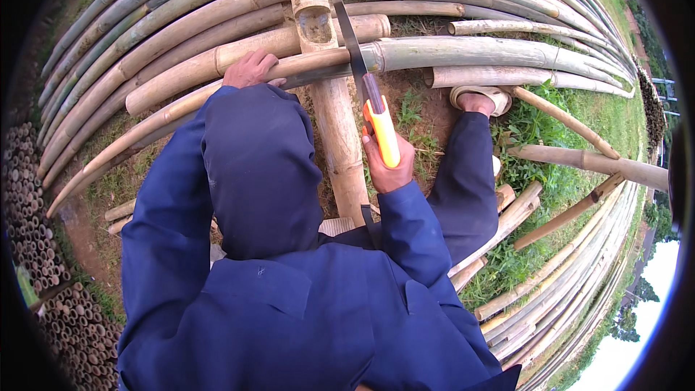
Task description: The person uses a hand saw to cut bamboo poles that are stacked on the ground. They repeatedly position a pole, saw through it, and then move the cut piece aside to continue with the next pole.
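Observation:
My right hand (393, 162) is wrapped round the orange and yellow handle of a hand saw (352, 36). The saw's long blade points away from me and crosses at the end of a slim bamboo pole (304, 62). My left hand (250, 69) rests over that pole, left of the blade, its fingers partly curled round it; the grip's underside is hidden. Beneath the pole runs a bamboo support (339, 143) with a scooped notch near its far end. A thicker bamboo pole (463, 52) extends rightward from just beyond the blade.
Long bamboo poles (210, 18) lie in rows ahead. My right foot (486, 100), in a light shoe, is beside a pole's end. Bamboo props (590, 159) stand at the right among green weeds (532, 127). Stacked bamboo ends (29, 203) fill the left.

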`<state>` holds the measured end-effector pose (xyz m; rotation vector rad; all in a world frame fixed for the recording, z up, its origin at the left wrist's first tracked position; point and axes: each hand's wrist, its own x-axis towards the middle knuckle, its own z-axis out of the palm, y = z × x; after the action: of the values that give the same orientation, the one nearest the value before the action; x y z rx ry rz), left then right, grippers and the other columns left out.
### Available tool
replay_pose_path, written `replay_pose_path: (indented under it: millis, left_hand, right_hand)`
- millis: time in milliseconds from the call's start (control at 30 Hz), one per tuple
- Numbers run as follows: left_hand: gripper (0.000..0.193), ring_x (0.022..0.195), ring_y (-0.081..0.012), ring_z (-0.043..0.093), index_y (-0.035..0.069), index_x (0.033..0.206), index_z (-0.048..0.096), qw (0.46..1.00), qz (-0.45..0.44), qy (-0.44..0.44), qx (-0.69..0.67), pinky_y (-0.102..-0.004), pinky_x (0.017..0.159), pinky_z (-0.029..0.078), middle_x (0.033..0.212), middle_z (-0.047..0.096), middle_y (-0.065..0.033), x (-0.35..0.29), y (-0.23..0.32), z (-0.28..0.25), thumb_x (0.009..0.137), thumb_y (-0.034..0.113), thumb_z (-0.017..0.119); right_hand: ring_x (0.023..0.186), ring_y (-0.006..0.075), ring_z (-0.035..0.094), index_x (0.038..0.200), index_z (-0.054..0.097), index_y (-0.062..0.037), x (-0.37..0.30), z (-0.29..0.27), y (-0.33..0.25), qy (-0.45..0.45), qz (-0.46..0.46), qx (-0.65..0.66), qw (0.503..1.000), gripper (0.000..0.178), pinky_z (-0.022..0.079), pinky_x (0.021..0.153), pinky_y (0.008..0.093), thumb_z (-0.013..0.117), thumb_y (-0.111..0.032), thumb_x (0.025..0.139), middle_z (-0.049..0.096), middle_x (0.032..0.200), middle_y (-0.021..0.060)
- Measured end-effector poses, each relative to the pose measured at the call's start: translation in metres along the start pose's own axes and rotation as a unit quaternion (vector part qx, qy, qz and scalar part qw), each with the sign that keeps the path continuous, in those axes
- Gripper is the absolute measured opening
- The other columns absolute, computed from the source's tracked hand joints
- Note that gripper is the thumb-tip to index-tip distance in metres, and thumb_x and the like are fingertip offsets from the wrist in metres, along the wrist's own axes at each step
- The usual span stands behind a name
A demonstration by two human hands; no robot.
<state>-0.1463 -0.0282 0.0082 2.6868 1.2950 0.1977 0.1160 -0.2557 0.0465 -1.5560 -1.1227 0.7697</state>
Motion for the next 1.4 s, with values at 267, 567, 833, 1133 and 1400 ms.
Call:
replay_pose_path:
  millis: [267, 567, 833, 1133, 1400]
  left_hand:
    - [0.055, 0.120, -0.0282, 0.060, 0.018, 0.132, 0.061, 0.993, -0.066, -0.076, 0.062, -0.0441, 0.104, 0.047, 0.121, 0.065, -0.0067, 0.019, -0.024, -0.029, 0.093, 0.055, 0.068]
    - [0.058, 0.124, -0.0302, 0.061, 0.015, 0.138, 0.060, 0.992, -0.125, 0.021, -0.017, -0.0449, 0.104, 0.048, 0.128, 0.066, -0.0111, 0.005, -0.061, -0.011, 0.094, 0.052, 0.069]
    - [0.053, 0.114, -0.0336, 0.067, 0.010, 0.133, 0.054, 0.997, -0.030, -0.018, 0.074, -0.0459, 0.096, 0.054, 0.115, 0.068, -0.0154, -0.012, -0.022, 0.028, 0.084, 0.022, 0.073]
    - [0.071, 0.109, -0.0363, 0.069, 0.010, 0.120, 0.055, 0.991, -0.083, -0.095, 0.050, -0.0469, 0.093, 0.055, 0.111, 0.070, -0.0159, -0.003, -0.023, 0.029, 0.073, 0.053, 0.085]
    - [0.074, 0.110, -0.0382, 0.069, 0.007, 0.117, 0.056, 0.992, -0.078, -0.093, 0.030, -0.0473, 0.096, 0.054, 0.113, 0.070, -0.0176, -0.005, -0.002, 0.000, 0.071, 0.058, 0.083]
  right_hand:
    - [0.076, 0.0130, 0.066, 0.109, 0.071, 0.0049, -0.001, -0.010, 0.012, -0.028, 0.052, 0.014, 0.998, 0.019, 0.053, 0.072, 0.0304, 0.073, -0.007, 0.094, 0.071, 0.084, 0.0094]
    - [0.078, 0.0141, 0.067, 0.109, 0.071, 0.0042, -0.006, -0.003, 0.002, -0.019, 0.024, 0.005, 1.000, 0.017, 0.054, 0.073, 0.0306, 0.072, -0.005, 0.094, 0.072, 0.087, 0.0101]
    - [0.083, 0.0141, 0.068, 0.116, 0.070, 0.0049, -0.006, -0.005, -0.012, -0.021, 0.033, -0.015, 0.999, 0.023, 0.054, 0.077, 0.0305, 0.070, -0.003, 0.095, 0.073, 0.093, 0.0113]
    - [0.072, 0.0148, 0.068, 0.114, 0.070, 0.0044, -0.056, -0.025, -0.032, -0.036, 0.120, -0.043, 0.991, 0.021, 0.054, 0.068, 0.0311, 0.071, -0.003, 0.094, 0.072, 0.084, 0.0110]
    - [0.077, 0.0181, 0.070, 0.116, 0.069, 0.0049, -0.068, -0.023, -0.017, -0.024, 0.078, -0.044, 0.996, 0.022, 0.055, 0.074, 0.0308, 0.070, -0.001, 0.094, 0.075, 0.094, 0.0135]
